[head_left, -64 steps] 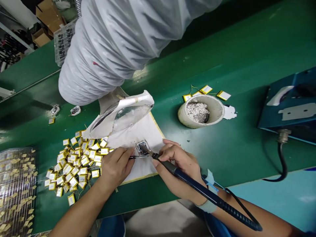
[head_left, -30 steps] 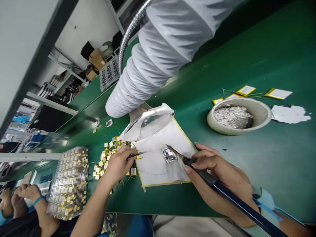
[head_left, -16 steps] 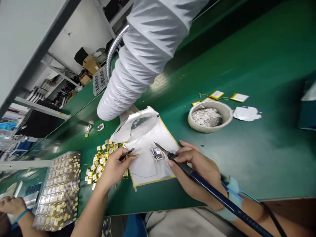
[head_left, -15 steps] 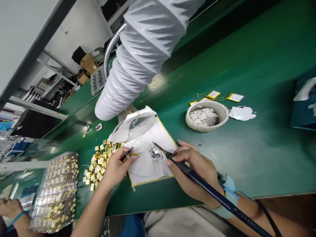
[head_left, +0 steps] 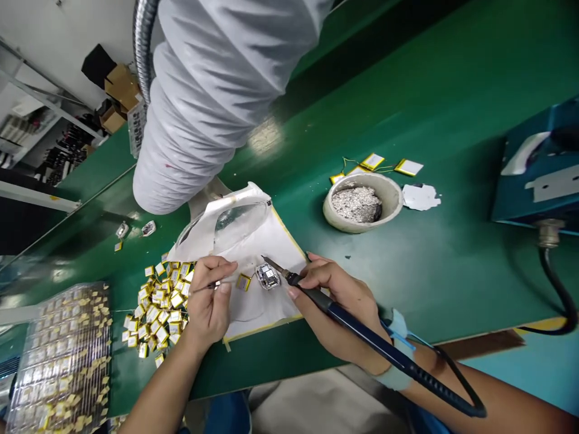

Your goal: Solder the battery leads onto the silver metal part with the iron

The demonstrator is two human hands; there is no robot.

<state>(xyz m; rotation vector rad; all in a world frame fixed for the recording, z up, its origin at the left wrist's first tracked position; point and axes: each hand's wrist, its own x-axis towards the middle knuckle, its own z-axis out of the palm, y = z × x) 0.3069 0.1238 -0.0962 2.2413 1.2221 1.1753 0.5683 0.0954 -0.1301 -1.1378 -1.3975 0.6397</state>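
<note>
Since the earlier frame, the single battery (head_left: pixel 243 282) by the left fingertips has come to lie on the white sheet (head_left: pixel 253 310), just beside the open device (head_left: pixel 268 276), and the left hand (head_left: pixel 210 298) has turned. Its thumb and forefinger tips stand slightly apart, the fingers closed around a thin tool (head_left: pixel 208 287) mostly hidden by them. Fingers of the right hand (head_left: pixel 350 295) are closed on the smooth, dark soldering iron (head_left: pixel 375 342); its pointed metal tip hovers near the device's far edge, contact unclear.

A wrinkled grey hose (head_left: pixel 203 90), cut off above, hides part of the desk (head_left: pixel 434 265). White wrapping covers much of one clear lens (head_left: pixel 239 224) over the sheet's far left corner. Right of it, one rough oval pot (head_left: pixel 395 205) of silvery grains partly hides four yellow-edged batteries (head_left: pixel 408 167). Toward the desk's left lie two small cases (head_left: pixel 148 228), one loose battery (head_left: pixel 118 246) and a pile (head_left: pixel 158 313) too overlapped to count. One blue box (head_left: pixel 538 181) is cut off at right.
</note>
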